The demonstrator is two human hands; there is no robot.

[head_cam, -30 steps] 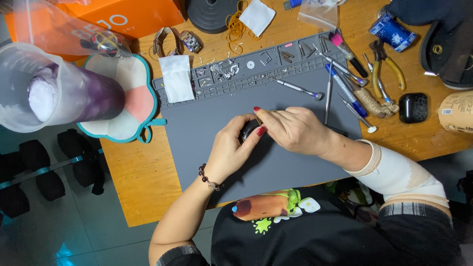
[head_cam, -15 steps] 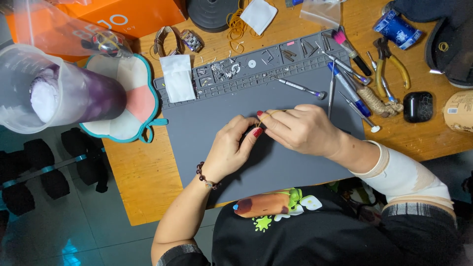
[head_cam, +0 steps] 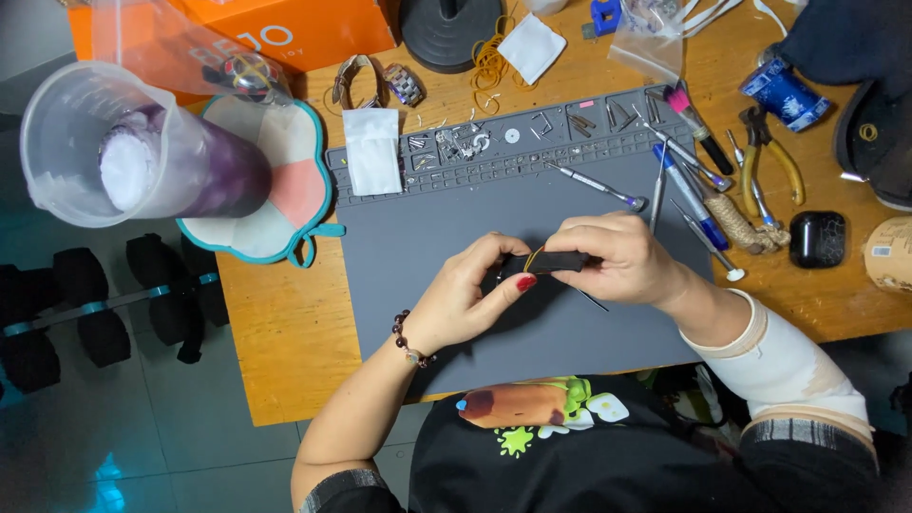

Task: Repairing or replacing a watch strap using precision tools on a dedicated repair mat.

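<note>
- We cannot make out much of the small dark strap (head_cam: 559, 260): our fingers cover most of it, and only a short black length with a thin yellow-orange curve at its left end shows between the hands.
- A thin dark pin or tool tip (head_cam: 595, 301) pokes out below our right hand; its upper end is hidden in the grip, so we cannot tell what it is.
- The orange box (head_cam: 285, 33), the black round stand (head_cam: 449, 28) and the clear bags at the top are cut off by the frame edge.
- The tiny metal parts in the tray slots of the grey mat (head_cam: 427, 285) are too small to count; they look like screws and pins.
- We count one grey mat, one clear cup (head_cam: 114, 152) with a purple base, one flower-shaped coaster (head_cam: 285, 190), one white sachet (head_cam: 372, 150), one wristwatch (head_cam: 380, 84), one pair of yellow-handled pliers (head_cam: 769, 161), one black earbud case (head_cam: 817, 238), and two dumbbells (head_cam: 95, 313) on the floor.
- Our left hand (head_cam: 465, 299) is curled, thumb and fingertips pinching the strap's left end.
- Our right hand (head_cam: 617, 256) is closed around the strap's right part, just above the middle of the mat on the counter (head_cam: 285, 332).
</note>
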